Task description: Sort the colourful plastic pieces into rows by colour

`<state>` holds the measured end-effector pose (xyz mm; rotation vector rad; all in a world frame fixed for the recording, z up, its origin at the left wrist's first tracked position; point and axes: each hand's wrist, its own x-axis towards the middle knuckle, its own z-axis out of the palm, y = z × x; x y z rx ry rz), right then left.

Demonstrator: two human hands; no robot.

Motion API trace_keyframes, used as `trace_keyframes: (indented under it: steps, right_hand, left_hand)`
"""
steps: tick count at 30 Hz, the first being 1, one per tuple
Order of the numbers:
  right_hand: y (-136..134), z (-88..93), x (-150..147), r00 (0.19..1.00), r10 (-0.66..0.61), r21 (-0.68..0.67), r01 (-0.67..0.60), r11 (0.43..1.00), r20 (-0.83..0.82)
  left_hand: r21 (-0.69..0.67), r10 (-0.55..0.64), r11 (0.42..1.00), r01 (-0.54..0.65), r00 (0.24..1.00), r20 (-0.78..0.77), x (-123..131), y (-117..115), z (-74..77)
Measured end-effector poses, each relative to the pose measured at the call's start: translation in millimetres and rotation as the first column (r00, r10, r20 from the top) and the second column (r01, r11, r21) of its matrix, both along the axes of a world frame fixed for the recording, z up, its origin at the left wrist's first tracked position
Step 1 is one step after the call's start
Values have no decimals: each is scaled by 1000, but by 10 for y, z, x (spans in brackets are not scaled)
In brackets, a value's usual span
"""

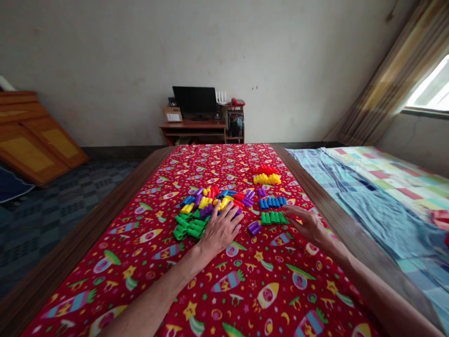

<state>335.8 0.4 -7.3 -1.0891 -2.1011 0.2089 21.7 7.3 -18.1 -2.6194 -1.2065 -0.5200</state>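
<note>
My left hand point(220, 228) lies with spread fingers over the near right side of a mixed heap of plastic tube-shaped toy pieces point(205, 201) in yellow, red, blue, purple and green. Green pieces point(189, 227) gather at the heap's near left. To the right, my right hand point(307, 223) hovers with its fingers stretched apart beside a row of green pieces point(273, 218) and a row of blue pieces point(272, 202). Farther back are a yellow row point(267, 179) and a red row point(264, 170). One purple piece point(254, 228) lies between my hands, another point(262, 192) behind the blue row.
A red patterned cloth point(228, 285) covers the wooden table point(140, 182). A bed with a blue sheet point(358, 206) adjoins on the right. A desk point(192, 127) with a monitor point(195, 101) stands against the far wall; a wooden cabinet point(38, 138) is at left.
</note>
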Motion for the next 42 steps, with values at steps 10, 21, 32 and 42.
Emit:
trace_keyframes:
  steps: [10,21,32,42]
  right_hand:
    - [1252,336,-868,807,297,-47,-319,947,511]
    - [1255,564,-798,725,107,-75,-75,994,681]
    - [1272,504,-600,645,-175,-135,401,906,744]
    - [1223,583,-476,689,29,-232,204,951,724]
  left_hand:
    - [34,14,999,-14,1000,-11,-1,-29,-6]
    - [9,0,1000,0,1000,2,2,-28,4]
    - [23,-6,1000,6,1000,16,2,-31,3]
    - [31,-9,999,9,1000,14,-5,2,-48]
